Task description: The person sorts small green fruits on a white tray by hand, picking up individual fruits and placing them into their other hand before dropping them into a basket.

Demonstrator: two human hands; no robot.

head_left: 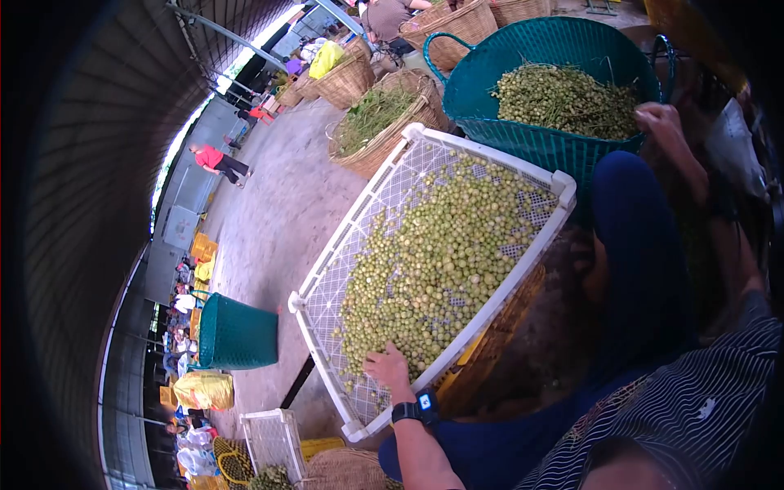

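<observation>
Dozens of small round green fruits (433, 253) lie loose across our white mesh tray (335, 286), most of them spread beyond our left fingertips. Our left hand (388, 367) rests on them near the tray's side, its fingers loosely curled and partly spread, with nothing seen in their grip. Just behind those fingers, a dark watch (415, 407) circles our wrist. Well apart, our right hand (660, 122) is at the near side of a green basket (563, 45), fingers bent beside a heap of stemmed fruits (559, 96); from this angle we cannot tell whether they pinch any. Farther out, past the tray from our left fingers, stand a wicker basket of greenery (371, 159), a second green basket (237, 331) and a person in red (212, 157).
</observation>
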